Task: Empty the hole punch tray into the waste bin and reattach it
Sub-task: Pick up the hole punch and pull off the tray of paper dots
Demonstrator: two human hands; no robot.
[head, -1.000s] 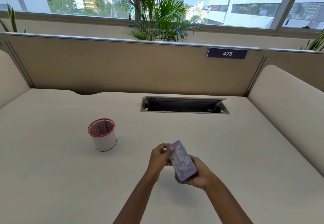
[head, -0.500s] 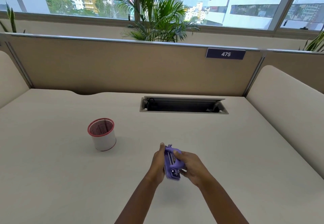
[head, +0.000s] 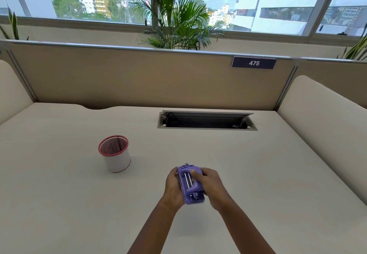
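Both hands' grip clasps purple hole punch (head: 191, 184) above beige desk (head: 258, 174); waste bin (head: 114, 154) left.

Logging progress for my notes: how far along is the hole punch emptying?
Nothing looks finished yet. In hand: both the left hand and right hand hold the purple hole punch above the desk; whether its tray is on is unclear. Left: tipping the tray over the red-rimmed waste bin and reattaching it.

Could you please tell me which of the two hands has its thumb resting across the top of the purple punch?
The right hand: its thumb lies over the hole punch; the left hand cups its side.
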